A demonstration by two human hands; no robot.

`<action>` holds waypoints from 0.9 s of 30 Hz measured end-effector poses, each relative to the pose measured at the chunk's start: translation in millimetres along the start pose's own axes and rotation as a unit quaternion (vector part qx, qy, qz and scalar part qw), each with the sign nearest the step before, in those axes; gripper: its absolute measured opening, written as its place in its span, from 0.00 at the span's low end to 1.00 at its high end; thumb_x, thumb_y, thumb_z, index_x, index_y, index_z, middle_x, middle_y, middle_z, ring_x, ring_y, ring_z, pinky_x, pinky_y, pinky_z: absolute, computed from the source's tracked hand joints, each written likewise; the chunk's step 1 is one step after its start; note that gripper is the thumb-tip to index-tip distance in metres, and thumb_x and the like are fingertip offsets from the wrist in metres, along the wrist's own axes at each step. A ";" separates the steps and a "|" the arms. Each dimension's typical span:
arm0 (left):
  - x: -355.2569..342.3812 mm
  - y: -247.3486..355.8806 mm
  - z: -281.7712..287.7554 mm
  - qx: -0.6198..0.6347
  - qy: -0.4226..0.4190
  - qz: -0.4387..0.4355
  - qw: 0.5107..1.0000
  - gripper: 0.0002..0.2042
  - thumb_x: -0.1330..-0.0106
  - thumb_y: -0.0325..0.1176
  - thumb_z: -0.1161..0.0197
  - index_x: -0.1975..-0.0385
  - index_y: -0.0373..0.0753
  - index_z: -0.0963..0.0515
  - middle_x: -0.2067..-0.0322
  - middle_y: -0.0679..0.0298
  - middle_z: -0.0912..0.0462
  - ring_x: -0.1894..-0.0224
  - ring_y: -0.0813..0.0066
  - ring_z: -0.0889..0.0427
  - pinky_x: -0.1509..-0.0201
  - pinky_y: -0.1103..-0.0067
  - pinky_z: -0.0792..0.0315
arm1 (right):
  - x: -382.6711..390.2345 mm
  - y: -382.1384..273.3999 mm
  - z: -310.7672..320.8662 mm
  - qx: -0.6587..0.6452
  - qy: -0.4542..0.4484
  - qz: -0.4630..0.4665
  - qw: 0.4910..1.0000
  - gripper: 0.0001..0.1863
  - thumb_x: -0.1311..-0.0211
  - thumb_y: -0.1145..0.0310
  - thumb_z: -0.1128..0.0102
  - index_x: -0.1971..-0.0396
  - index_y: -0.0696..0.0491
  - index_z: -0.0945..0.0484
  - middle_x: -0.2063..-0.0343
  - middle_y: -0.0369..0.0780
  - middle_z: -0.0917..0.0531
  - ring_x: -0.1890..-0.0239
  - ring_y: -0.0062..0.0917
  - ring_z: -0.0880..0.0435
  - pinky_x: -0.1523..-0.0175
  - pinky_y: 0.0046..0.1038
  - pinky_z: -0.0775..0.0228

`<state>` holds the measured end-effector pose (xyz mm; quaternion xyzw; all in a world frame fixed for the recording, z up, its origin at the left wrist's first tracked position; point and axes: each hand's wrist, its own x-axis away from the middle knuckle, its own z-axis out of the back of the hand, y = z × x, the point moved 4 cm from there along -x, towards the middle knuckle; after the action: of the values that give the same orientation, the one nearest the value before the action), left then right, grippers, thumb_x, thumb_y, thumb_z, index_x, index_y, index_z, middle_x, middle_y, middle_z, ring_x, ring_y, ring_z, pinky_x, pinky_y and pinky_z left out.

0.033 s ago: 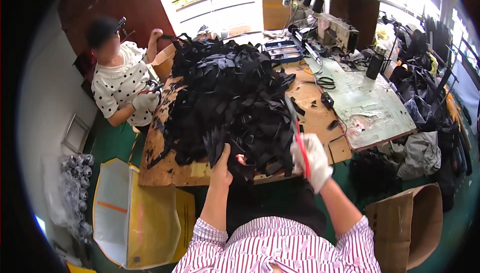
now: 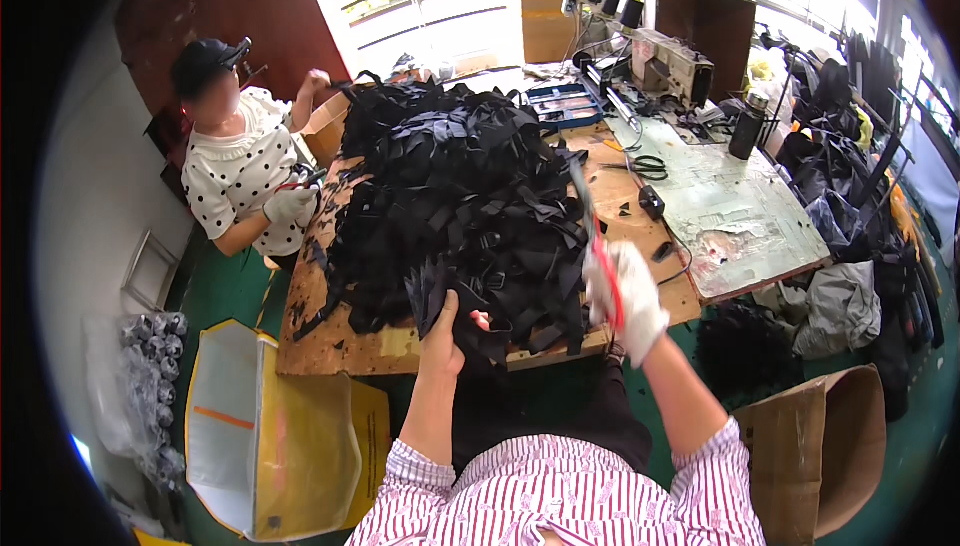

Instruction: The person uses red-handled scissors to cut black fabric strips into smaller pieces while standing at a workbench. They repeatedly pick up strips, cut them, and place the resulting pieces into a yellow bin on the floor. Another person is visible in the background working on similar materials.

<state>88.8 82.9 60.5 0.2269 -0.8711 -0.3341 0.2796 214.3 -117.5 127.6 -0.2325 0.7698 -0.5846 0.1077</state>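
Note:
My bare left hand [image 2: 441, 334] is closed round a bundle of black fabric strips [image 2: 428, 291] at the table's near edge. The strips' ends fan out above the thumb. My right hand [image 2: 638, 308], in a white glove, grips red-handled scissors [image 2: 609, 284] to the right of the bundle. Their blades point away from me, slightly blurred, along the right side of a big heap of black strips [image 2: 430, 196]. Whether the blades touch any strip I cannot tell.
The heap covers much of the wooden table [image 2: 640, 256]. At the left a co-worker [image 2: 245, 156] holds a dark tool and a strip. Beyond lie a blue tray [image 2: 565, 106], black scissors [image 2: 645, 167] and a flask [image 2: 749, 126]. Below stand a yellow bin [image 2: 300, 446] and a cardboard box [image 2: 815, 446].
The scissors in my right hand reach slightly farther from me. My left hand keeps its hold on the strips, almost unmoved.

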 end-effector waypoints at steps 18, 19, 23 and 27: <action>10.3 -52.4 16.9 -0.113 -0.232 -0.062 0.964 0.08 0.35 0.24 0.49 0.60 0.35 0.26 0.60 0.63 0.24 0.52 0.76 0.26 0.45 0.80 0.32 | 39.4 99.3 20.8 -0.025 -0.020 -0.060 0.998 0.07 0.53 0.78 0.45 0.77 0.52 0.34 0.86 0.31 0.32 0.89 0.16 0.31 0.84 0.18 0.36; 8.4 -58.6 19.7 -0.085 -0.219 -0.014 0.972 0.08 0.35 0.24 0.49 0.60 0.34 0.26 0.61 0.63 0.24 0.54 0.76 0.25 0.47 0.80 0.31 | 39.1 102.4 13.4 -0.028 -0.021 -0.053 0.998 0.08 0.54 0.78 0.44 0.78 0.52 0.35 0.85 0.31 0.33 0.89 0.16 0.30 0.84 0.18 0.35; 25.1 -58.1 4.8 -0.146 -0.255 -0.019 0.956 0.09 0.36 0.29 0.46 0.59 0.33 0.27 0.66 0.64 0.23 0.65 0.78 0.22 0.61 0.81 0.25 | 43.8 84.9 -15.6 0.025 -0.025 -0.053 0.998 0.12 0.54 0.77 0.41 0.70 0.54 0.33 0.82 0.31 0.31 0.85 0.15 0.30 0.78 0.19 0.33; 31.3 -61.3 4.4 -0.194 -0.275 -0.041 0.941 0.10 0.37 0.28 0.44 0.58 0.34 0.28 0.65 0.62 0.24 0.66 0.76 0.23 0.64 0.80 0.27 | 42.1 101.8 -15.6 0.080 0.025 0.032 0.996 0.20 0.52 0.75 0.39 0.59 0.55 0.35 0.76 0.33 0.29 0.80 0.14 0.29 0.74 0.18 0.32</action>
<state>75.6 25.4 24.9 0.1030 -0.8222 -0.5571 0.0543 147.3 -103.4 39.9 -0.1833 0.7301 -0.6463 0.1254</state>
